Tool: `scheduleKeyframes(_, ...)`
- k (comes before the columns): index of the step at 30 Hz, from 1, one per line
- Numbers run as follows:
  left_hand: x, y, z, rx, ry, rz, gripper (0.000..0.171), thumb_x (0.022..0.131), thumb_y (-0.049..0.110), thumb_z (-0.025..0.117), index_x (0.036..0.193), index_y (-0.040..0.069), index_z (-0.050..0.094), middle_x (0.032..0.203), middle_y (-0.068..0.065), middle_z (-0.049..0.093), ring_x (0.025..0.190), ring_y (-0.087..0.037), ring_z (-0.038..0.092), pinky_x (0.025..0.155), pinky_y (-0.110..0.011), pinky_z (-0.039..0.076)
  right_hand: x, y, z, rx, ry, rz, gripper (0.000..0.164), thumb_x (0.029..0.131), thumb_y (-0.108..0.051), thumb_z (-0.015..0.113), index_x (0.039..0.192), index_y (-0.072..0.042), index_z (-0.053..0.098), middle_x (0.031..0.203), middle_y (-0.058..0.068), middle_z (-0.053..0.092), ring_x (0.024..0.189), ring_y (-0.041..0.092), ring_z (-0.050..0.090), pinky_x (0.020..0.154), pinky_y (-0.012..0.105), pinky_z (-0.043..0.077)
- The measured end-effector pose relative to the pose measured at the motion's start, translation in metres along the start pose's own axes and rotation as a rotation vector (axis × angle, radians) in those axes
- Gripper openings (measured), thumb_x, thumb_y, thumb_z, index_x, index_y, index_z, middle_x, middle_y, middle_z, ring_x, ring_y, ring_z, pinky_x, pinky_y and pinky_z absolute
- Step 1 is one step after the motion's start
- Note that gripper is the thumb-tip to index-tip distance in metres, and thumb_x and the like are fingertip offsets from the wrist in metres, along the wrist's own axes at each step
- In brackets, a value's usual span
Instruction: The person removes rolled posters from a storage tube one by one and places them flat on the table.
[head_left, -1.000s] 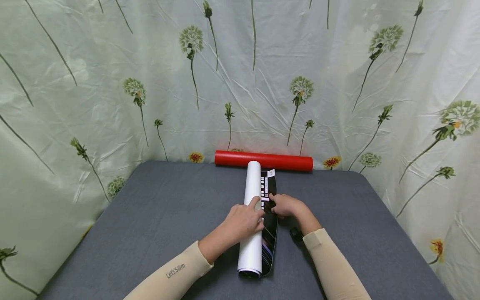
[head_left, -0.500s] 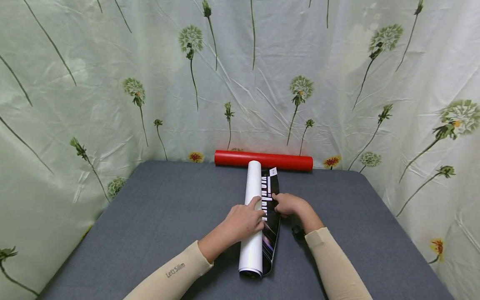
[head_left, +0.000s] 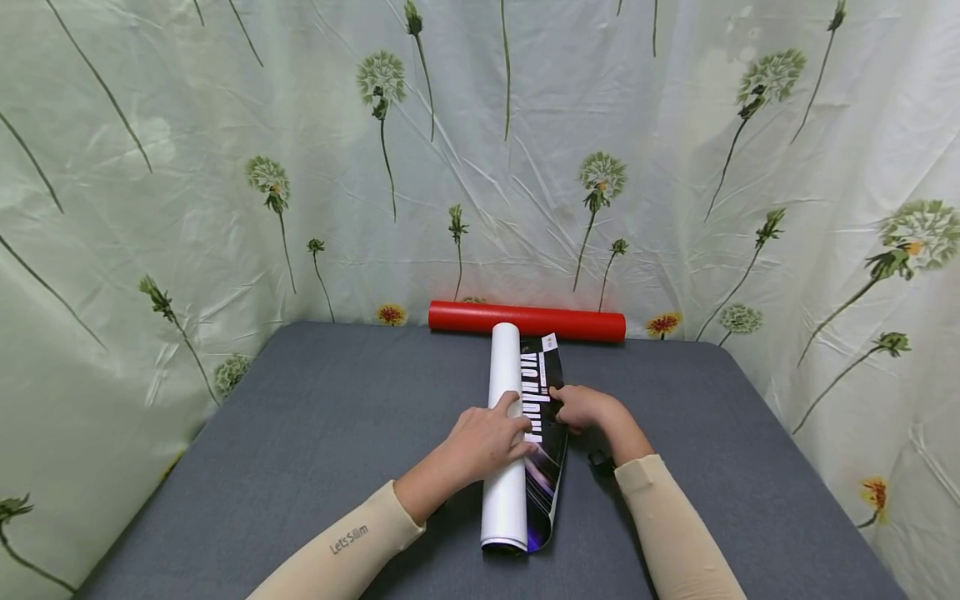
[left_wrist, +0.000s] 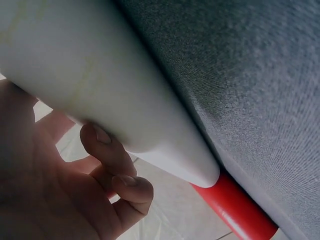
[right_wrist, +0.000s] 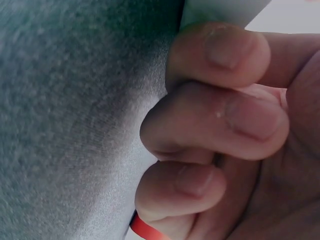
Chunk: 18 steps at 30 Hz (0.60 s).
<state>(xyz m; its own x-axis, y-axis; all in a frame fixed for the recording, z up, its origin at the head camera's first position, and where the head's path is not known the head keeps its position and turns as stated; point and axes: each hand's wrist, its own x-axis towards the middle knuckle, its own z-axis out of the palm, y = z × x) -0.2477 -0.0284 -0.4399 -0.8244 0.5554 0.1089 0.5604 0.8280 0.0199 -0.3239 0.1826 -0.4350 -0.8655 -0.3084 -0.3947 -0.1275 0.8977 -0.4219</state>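
Note:
A rolled poster (head_left: 504,508) lies lengthwise on the grey table, its white back outward. Along its right side, a strip of the black printed face (head_left: 546,467) with white lettering is unrolled. My left hand (head_left: 483,437) rests across the roll near its middle, fingers spread over it. In the left wrist view, loosely bent fingers (left_wrist: 107,150) lie against the white roll (left_wrist: 115,90). My right hand (head_left: 596,412) pinches the poster's free right edge. Curled fingers fill the right wrist view, with the poster's pale edge (right_wrist: 215,11) behind them; the thumb's contact is hidden there.
A red roll (head_left: 555,323) lies crosswise at the table's back edge, just beyond the poster's far end. A small black object (head_left: 600,461) sits beside my right wrist, partly covered. The grey table (head_left: 337,417) meets a dandelion-patterned curtain (head_left: 487,167) behind.
My right hand has moved slightly right with the poster's edge, and the black printed strip shows wider. The left hand stays on the roll in nearly the same place.

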Motion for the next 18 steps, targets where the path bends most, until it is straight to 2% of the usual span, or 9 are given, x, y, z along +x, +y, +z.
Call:
scheduleKeyframes(2, -0.0004, -0.0002, 0.0003, 0.015, 0.015, 0.012, 0.030, 0.104, 0.049, 0.063, 0.127, 0.036, 0.076, 0.150, -0.010, 0.056, 0.072, -0.019, 0.066, 0.061, -0.033, 0.051, 0.0000, 0.0013, -0.0008, -0.003, 0.000, -0.008, 0.070, 0.093, -0.003, 0.056, 0.161, 0.001, 0.040, 0.077, 0.009, 0.059, 0.054, 0.015, 0.050, 0.060, 0.026, 0.041)
scheduleKeyframes(7, -0.0016, -0.0013, 0.0006, 0.025, 0.062, 0.036, 0.022, 0.102, 0.034, 0.064, 0.115, 0.035, 0.081, 0.145, -0.010, 0.058, 0.063, -0.018, 0.060, 0.054, -0.030, 0.045, 0.0015, 0.0052, -0.0024, -0.001, -0.007, -0.015, 0.073, 0.092, -0.002, 0.055, 0.162, 0.001, 0.038, 0.074, 0.007, 0.058, 0.053, 0.015, 0.049, 0.059, 0.026, 0.040)
scheduleKeyframes(11, -0.0016, -0.0020, 0.0003, 0.020, 0.057, 0.022, 0.021, 0.103, 0.042, 0.064, 0.113, 0.031, 0.079, 0.146, -0.012, 0.057, 0.065, -0.019, 0.063, 0.058, -0.032, 0.048, 0.0034, 0.0078, -0.0025, -0.006, -0.013, -0.006, 0.072, 0.092, -0.003, 0.055, 0.162, 0.001, 0.038, 0.076, 0.008, 0.059, 0.053, 0.015, 0.049, 0.058, 0.026, 0.040)
scheduleKeyframes(15, -0.0006, -0.0026, 0.0002, 0.022, 0.042, -0.004, 0.032, 0.100, 0.055, 0.066, 0.118, 0.030, 0.076, 0.145, -0.014, 0.056, 0.070, -0.020, 0.067, 0.062, -0.035, 0.052, 0.0035, 0.0083, -0.0027, 0.007, -0.015, 0.022, 0.071, 0.094, -0.004, 0.055, 0.162, -0.001, 0.038, 0.078, 0.009, 0.060, 0.054, 0.016, 0.051, 0.058, 0.026, 0.039)
scheduleKeyframes(18, -0.0007, -0.0035, -0.0004, 0.019, 0.046, -0.008, 0.027, 0.100, 0.051, 0.068, 0.118, 0.032, 0.076, 0.143, -0.014, 0.056, 0.069, -0.021, 0.067, 0.061, -0.035, 0.052, 0.0020, 0.0071, -0.0032, 0.020, -0.013, 0.034, 0.070, 0.094, -0.004, 0.055, 0.162, 0.000, 0.038, 0.076, 0.008, 0.059, 0.055, 0.016, 0.050, 0.058, 0.027, 0.039)
